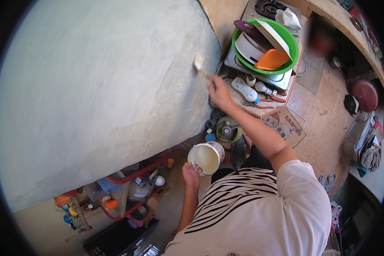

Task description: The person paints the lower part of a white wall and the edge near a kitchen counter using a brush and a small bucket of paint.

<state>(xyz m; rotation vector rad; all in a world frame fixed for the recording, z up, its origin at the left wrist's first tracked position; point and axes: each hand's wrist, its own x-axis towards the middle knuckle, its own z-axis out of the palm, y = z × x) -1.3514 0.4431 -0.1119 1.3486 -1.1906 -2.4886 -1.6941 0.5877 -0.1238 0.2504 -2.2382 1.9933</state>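
Note:
My right hand [219,93] is closed round the handle of a paintbrush [199,64], arm stretched out ahead. The brush's pale bristles touch the wall [115,85] near its right edge. Around them the wall looks patchy, with greyer and whiter areas. Lower down, my left hand [191,174] grips the rim of a white paint bucket [219,150]. Its fingers curl over the edge and the bucket leans on its side toward me. Cream-coloured paint [205,158] shows inside.
A green basin [295,47] with dishes sits on a stove at the right. Beside it lie a white bottle [244,88] and pliers [260,105]. Below the wall, a red-framed rack [134,175] holds clutter. A doormat [286,128] lies on the tiled floor [315,106].

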